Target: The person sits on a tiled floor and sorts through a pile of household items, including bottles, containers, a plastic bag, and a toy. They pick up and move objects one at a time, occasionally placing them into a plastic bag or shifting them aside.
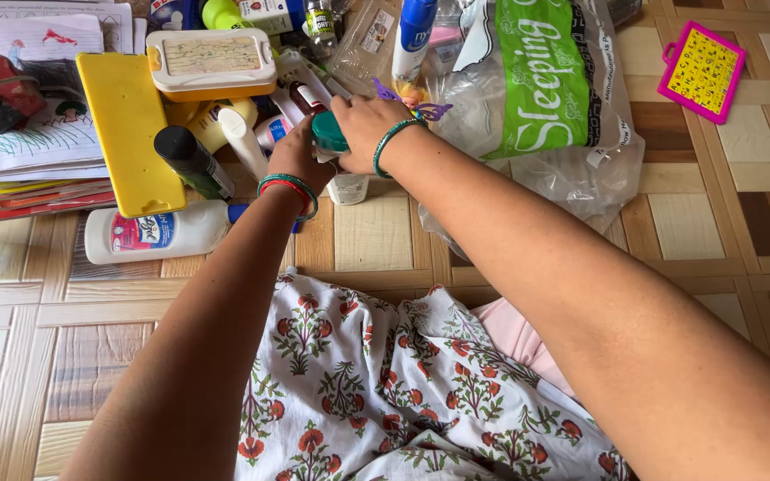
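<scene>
Teal cap (328, 132) on white bottle (346, 183), just right of the yellow tray (126, 125) | our right hand (367, 125) clasps the cap, left hand (298, 158) steadies the bottle | step: cap work; next likely needs a firm twist.

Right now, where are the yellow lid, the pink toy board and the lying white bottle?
yellow lid (129, 129), head view, flat middle.
pink toy board (702, 71), head view, yellow face.
white bottle (158, 232), head view, labelled body.

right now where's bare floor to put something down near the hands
Bare floor lies below the teal-capped bottle, between the lying white bottle and the clear bag. More is right of the bag, under the pink toy. Around both hands, left and right, it is crowded.
</scene>
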